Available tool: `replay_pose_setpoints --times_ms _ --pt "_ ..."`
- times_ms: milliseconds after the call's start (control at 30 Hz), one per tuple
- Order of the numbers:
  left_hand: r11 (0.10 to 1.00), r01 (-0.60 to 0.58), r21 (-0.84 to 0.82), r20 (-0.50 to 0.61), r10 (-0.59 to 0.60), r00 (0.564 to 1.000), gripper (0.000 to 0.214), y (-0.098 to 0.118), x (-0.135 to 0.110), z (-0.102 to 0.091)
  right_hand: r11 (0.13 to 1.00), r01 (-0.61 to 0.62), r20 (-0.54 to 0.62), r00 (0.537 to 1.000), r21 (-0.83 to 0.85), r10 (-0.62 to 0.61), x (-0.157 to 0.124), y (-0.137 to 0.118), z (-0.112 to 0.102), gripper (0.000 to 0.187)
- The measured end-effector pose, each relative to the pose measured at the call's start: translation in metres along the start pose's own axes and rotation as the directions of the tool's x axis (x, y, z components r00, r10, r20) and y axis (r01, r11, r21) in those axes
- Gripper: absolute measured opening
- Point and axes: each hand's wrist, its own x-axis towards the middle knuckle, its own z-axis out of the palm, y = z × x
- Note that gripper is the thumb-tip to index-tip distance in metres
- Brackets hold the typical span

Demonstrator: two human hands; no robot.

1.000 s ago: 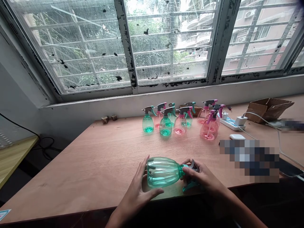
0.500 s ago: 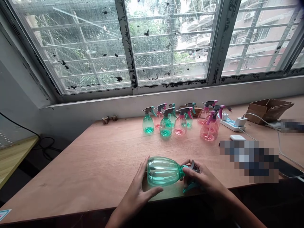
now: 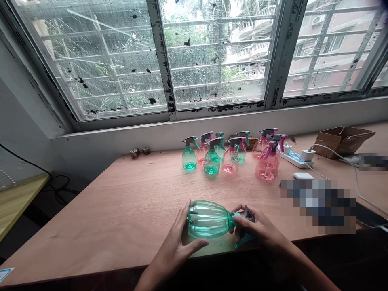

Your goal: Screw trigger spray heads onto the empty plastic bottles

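Observation:
A clear green spray bottle [image 3: 209, 220] is held on its side near the front edge of the table, base to the left and spray head to the right. My right hand [image 3: 253, 224] grips it by the neck and the black-and-teal trigger head, which the fingers partly cover. Around the base curves my left hand [image 3: 177, 238], its thumb along the near side and its fingers behind the bottom. Beyond the hands stand several upright spray bottles, among them a green one [image 3: 189, 157] and a pink one [image 3: 230, 159].
Behind the wooden table [image 3: 121, 214] runs a barred window [image 3: 218, 60]. To the right are a white power strip [image 3: 295, 157] with cables, an open cardboard box [image 3: 342, 141], a small white case [image 3: 303, 176] and blurred-out items. Two small blocks [image 3: 135, 153] sit at the back left.
Almost nothing differs. Both hands keep their hold on the green spray bottle, which has shifted only very slightly.

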Motion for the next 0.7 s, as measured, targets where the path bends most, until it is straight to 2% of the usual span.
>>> replay_pose_setpoints --times_ms 200,333,500,700 --pt "0.996 -0.084 -0.004 0.018 0.084 0.996 0.095 -0.0024 0.0000 0.0014 1.000 0.002 0.000 1.000 0.016 -0.002 0.0005 0.0025 -0.0016 0.037" --pt "1.000 -0.029 0.004 0.002 0.029 1.000 0.102 -0.0009 -0.0024 0.0011 1.000 0.014 0.017 1.000 0.012 -0.015 -0.0006 0.0013 0.0011 0.034" --pt "1.000 -0.009 0.000 0.008 0.009 1.000 0.090 -0.0027 -0.0004 -0.0012 1.000 0.024 0.024 0.999 -0.006 -0.024 -0.0016 -0.0004 0.0015 0.034" --pt "0.991 -0.008 -0.136 0.056 0.016 0.998 0.095 0.0032 0.0002 -0.0012 1.000 0.003 0.025 1.000 0.014 -0.003 0.0018 0.0017 -0.0041 0.037"
